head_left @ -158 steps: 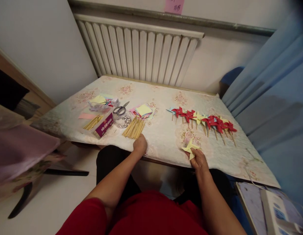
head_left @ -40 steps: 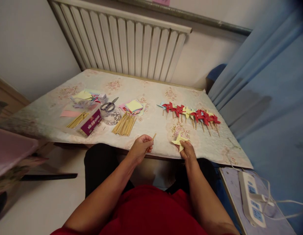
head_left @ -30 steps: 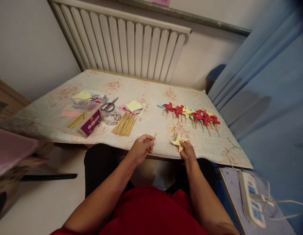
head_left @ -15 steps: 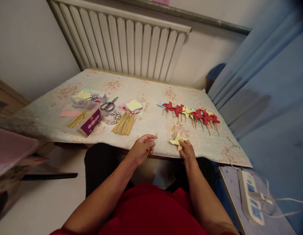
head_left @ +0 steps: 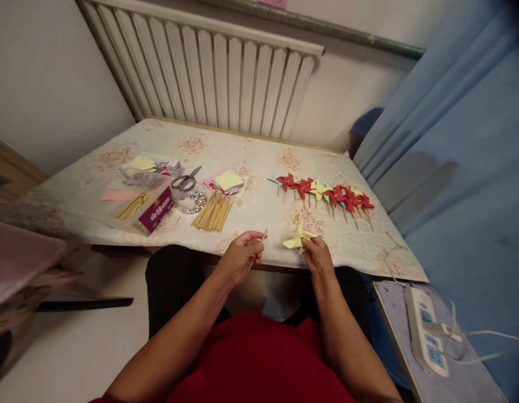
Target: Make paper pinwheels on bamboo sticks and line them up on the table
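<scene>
My left hand (head_left: pixel 239 256) is closed on a thin wooden stick (head_left: pixel 259 244) at the near table edge, its tip pointing up and right. My right hand (head_left: pixel 316 255) pinches a folded yellow paper pinwheel (head_left: pixel 296 239) just above the floral tablecloth (head_left: pixel 259 151). The two hands are a short way apart. Behind the right hand lies a row of finished red and yellow pinwheels on sticks (head_left: pixel 326 195).
A loose pile of sticks (head_left: pixel 213 212) lies left of centre, with a stack of coloured paper squares (head_left: pixel 228 182), scissors (head_left: pixel 186 179), a roll of shiny trim (head_left: pixel 192 201) and a purple box of sticks (head_left: pixel 152 206). A radiator (head_left: pixel 209 67) stands behind. A power strip (head_left: pixel 422 330) is at lower right.
My left hand took a stick from the pile and brought it to the table edge. My right hand has shifted the yellow pinwheel slightly left, toward the stick.
</scene>
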Available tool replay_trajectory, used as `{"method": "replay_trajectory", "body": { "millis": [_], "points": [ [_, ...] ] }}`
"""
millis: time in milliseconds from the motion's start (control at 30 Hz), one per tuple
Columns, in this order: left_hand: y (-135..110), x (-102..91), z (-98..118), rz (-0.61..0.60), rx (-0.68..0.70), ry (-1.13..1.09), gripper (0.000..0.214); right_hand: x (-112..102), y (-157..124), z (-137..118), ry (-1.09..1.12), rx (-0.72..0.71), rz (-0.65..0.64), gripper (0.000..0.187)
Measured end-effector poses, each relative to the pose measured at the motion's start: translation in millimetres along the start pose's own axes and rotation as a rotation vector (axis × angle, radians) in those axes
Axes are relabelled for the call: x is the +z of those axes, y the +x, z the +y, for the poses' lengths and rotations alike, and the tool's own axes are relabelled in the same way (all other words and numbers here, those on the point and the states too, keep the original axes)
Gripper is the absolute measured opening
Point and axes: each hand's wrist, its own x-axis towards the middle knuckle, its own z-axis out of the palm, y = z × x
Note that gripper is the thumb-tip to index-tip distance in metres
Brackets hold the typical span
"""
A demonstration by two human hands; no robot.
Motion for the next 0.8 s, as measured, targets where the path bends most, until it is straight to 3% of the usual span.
{"method": "replay_trajectory", "body": {
  "millis": [200,500,800],
  "points": [
    [-3,-2.8,-1,-0.020,0.001,-0.008,0.031,38,-31,-36,-0.132,-0.077,-0.197,0.026],
    [-8,-1.6,-2,-0.081,0.039,0.005,0.026,81,-80,-73,-0.511,-0.452,-0.559,0.004],
    [-17,4.0,4,-0.115,0.070,0.049,0.019,95,-89,-76,-0.667,-0.738,-0.541,0.006]
  ]
}}
